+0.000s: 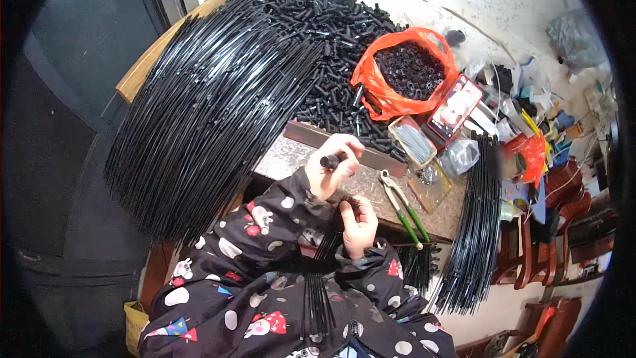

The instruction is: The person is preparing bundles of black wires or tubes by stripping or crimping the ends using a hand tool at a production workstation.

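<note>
A broad sheaf of thin black rods [212, 106] is fanning across the far left, with a wooden board [156, 53] showing along its outer edge. Just right of it, a big heap of short black tubes [331, 33] is covering the back of the table [281, 159], and a long low strip [311, 135] is running along the heap's near side. Down on the person's lap, a few more black rods [318, 305] are lying against the patterned clothing.

The left hand [322, 182] is holding a black cylindrical piece [328, 162] above the table's front, its fingers curling around it. Just below and to the right, the right hand [358, 229] is bringing thumb and fingers together at a small dark piece; whether they are clamping it, I cannot tell.

Beside the hands, green-handled pincers [405, 223] are resting on the table. Behind them, an orange bag [384, 103] is holding many small black pieces [411, 69]. Further right, a clear box is carrying thin grey pins [414, 142], a phone [455, 109] is leaning with its screen lit, and another bundle of black rods [474, 225] is hanging past the table's right edge.
</note>
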Motion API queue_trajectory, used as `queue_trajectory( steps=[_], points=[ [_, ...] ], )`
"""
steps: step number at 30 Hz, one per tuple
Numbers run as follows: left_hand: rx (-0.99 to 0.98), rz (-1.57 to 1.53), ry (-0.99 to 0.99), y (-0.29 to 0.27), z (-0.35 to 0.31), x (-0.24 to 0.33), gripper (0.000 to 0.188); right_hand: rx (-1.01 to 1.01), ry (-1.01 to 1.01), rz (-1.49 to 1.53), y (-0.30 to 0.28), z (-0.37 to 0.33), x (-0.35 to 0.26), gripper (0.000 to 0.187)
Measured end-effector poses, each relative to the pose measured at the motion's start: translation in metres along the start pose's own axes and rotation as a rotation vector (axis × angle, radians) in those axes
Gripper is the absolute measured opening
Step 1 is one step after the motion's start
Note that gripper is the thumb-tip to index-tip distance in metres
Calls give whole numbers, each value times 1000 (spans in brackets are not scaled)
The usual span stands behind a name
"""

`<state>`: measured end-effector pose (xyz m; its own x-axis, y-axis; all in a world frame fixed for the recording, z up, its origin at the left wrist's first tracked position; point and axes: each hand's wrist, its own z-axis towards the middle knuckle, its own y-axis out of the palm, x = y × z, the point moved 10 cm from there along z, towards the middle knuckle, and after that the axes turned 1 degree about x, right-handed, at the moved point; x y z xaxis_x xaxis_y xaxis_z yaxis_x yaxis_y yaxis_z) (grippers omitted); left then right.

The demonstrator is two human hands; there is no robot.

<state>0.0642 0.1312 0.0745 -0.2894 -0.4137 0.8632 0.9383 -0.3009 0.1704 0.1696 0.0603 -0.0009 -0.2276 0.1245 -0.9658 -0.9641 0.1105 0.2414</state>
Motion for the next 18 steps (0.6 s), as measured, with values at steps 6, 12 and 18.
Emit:
queue_trajectory(
  steps=[6,12,18],
  points=[
    [270,-294,-492,-61,-45,-50,10,-40,58,22,-5,5,12,8],
    [44,-897,-841,1,-110,-76,28,60,131,282,-4,-4,20,10],
    [-14,-930,-795,9,-96,-65,27,73,63,320,5,-11,7,19]
  ],
)
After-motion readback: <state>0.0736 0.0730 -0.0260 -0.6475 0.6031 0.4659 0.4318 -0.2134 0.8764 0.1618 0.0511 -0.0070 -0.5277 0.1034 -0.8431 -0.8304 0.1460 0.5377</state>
